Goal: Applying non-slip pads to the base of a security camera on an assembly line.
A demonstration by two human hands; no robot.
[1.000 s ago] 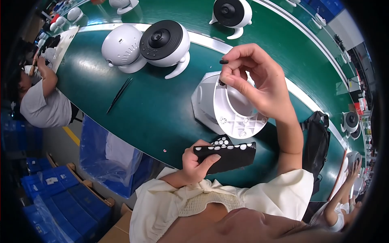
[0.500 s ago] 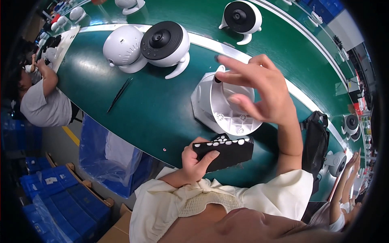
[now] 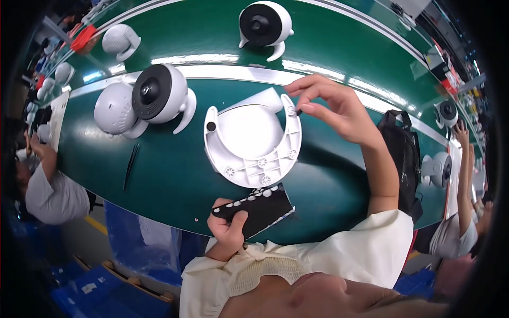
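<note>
A white plastic crescent-shaped base [image 3: 249, 170] stands in front of me, its ribbed underside showing, propped against other white plastic. One round black pad [image 3: 211, 126] sits on its left tip. My right hand [image 3: 339, 108] is at the right tip, with thumb and index finger close together on a small black pad [image 3: 299, 112]. Whether that pad touches the base I cannot tell. Below the base, my left hand [image 3: 228, 228] grips a folded black sheet of stick-on pads [image 3: 262, 213], with white round spots along its upper edge.
Two assembled white cameras [image 3: 167, 98] stand at the left, near black tweezers [image 3: 131, 167]. Across the white strip, another camera [image 3: 262, 25] stands on the green surface. A black bag [image 3: 400, 159] lies at the right. Other people sit at both sides; blue crates [image 3: 114, 286] are at the lower left.
My right hand has gone from the base's left tip to its right tip, and its fingers have drawn together. The black pad on the left tip is now uncovered. The view has shifted.
</note>
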